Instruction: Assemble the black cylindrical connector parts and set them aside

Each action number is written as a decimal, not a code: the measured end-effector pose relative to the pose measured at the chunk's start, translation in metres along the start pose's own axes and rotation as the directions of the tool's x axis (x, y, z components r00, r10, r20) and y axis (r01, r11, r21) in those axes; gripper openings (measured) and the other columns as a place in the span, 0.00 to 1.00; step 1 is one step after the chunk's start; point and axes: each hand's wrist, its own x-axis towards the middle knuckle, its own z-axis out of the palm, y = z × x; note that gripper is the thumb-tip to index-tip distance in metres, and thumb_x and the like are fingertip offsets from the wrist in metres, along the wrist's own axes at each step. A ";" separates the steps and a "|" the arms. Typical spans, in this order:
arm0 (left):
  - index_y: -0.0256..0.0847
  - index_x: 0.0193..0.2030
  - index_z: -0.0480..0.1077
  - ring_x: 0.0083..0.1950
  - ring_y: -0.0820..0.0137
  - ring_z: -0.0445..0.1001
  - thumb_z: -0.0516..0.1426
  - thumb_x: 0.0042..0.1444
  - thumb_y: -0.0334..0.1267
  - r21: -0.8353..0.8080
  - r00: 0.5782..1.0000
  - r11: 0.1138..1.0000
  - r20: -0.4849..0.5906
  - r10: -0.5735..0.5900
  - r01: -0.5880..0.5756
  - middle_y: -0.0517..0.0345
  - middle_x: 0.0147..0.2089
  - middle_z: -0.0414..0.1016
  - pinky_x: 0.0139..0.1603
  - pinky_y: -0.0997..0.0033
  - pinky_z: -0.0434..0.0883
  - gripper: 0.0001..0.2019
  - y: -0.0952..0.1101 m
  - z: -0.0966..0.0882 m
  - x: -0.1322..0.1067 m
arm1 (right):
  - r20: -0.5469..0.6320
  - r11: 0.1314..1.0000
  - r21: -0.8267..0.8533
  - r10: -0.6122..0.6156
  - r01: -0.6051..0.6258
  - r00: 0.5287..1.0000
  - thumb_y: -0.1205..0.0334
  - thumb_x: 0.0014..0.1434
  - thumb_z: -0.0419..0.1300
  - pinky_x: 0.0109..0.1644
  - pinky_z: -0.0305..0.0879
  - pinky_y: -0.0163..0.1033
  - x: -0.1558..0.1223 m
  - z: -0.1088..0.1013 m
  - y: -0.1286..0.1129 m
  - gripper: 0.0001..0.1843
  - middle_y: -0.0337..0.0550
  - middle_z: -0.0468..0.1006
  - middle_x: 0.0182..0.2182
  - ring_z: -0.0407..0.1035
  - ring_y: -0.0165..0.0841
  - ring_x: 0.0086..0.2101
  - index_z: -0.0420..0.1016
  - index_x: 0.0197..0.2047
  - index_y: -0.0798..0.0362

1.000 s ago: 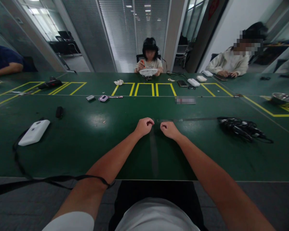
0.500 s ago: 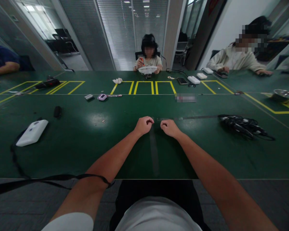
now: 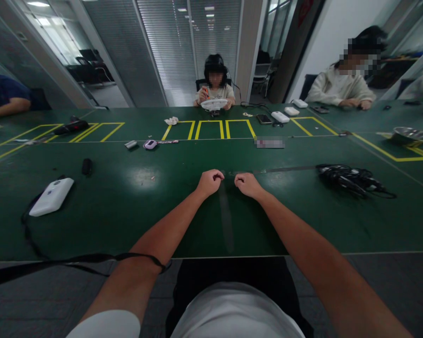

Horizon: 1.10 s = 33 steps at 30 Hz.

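Note:
My left hand [image 3: 210, 182] rests on the green table [image 3: 176, 230] in a loose fist, thumb side towards the middle. Just to its right, a small gap away, lies my right hand [image 3: 246, 184], also curled closed. Nothing shows in either hand. Between them a dark tape strip [image 3: 226, 220] runs down the tabletop towards my body. A black strap [image 3: 137, 256] crosses my left forearm and leads towards a white device [image 3: 52, 197] at the left.
A bundle of black cables [image 3: 352, 180] lies to the right. Further off are a lilac gadget [image 3: 150, 144], a black phone [image 3: 264, 119] and yellow tape outlines [image 3: 210, 121]. Across the table a person [image 3: 215, 89] holds a white bowl-like object [image 3: 213, 104]; another person [image 3: 345, 89] sits at the right.
The view has tilted and shifted slightly, while my hands stay in place on the table. At the right, the other person's hands have come together.

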 end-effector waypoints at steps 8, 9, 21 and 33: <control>0.36 0.34 0.77 0.35 0.70 0.76 0.52 0.52 0.21 -0.006 1.000 1.000 -0.028 0.003 -0.003 0.55 0.35 0.79 0.41 0.69 0.73 0.13 -0.001 -0.002 -0.002 | -0.007 0.998 -0.056 0.003 -0.003 1.000 0.73 0.51 0.50 0.35 0.56 0.33 -0.004 -0.001 -0.003 0.13 0.39 0.74 0.23 0.66 0.29 0.28 0.73 0.23 0.54; 0.36 0.33 0.77 0.35 0.70 0.76 0.52 0.51 0.21 -0.003 0.999 1.000 -0.034 0.002 -0.003 0.55 0.34 0.80 0.41 0.69 0.73 0.13 -0.001 -0.002 -0.002 | 0.002 0.997 -0.078 -0.006 0.007 1.000 0.73 0.51 0.50 0.35 0.56 0.33 -0.004 0.000 -0.004 0.13 0.39 0.74 0.23 0.66 0.29 0.28 0.74 0.23 0.54; 0.36 0.36 0.77 0.37 0.69 0.76 0.53 0.55 0.23 -0.006 0.999 0.999 0.013 -0.040 0.040 0.53 0.37 0.79 0.42 0.66 0.75 0.12 0.005 -0.009 -0.004 | -0.073 0.969 -0.239 -0.082 0.063 0.994 0.71 0.55 0.53 0.50 0.63 0.39 -0.006 -0.033 0.008 0.15 0.47 0.77 0.40 0.69 0.35 0.41 0.79 0.41 0.54; 0.35 0.37 0.76 0.37 0.69 0.75 0.53 0.58 0.24 -0.017 0.997 1.000 0.074 -0.008 0.009 0.53 0.38 0.78 0.41 0.65 0.74 0.10 0.003 -0.011 -0.005 | -0.270 0.363 -0.688 0.676 -0.629 0.685 0.59 0.58 0.59 0.50 0.52 0.62 -0.059 -0.189 0.098 0.31 0.71 0.63 0.56 0.56 0.58 0.57 0.64 0.65 0.54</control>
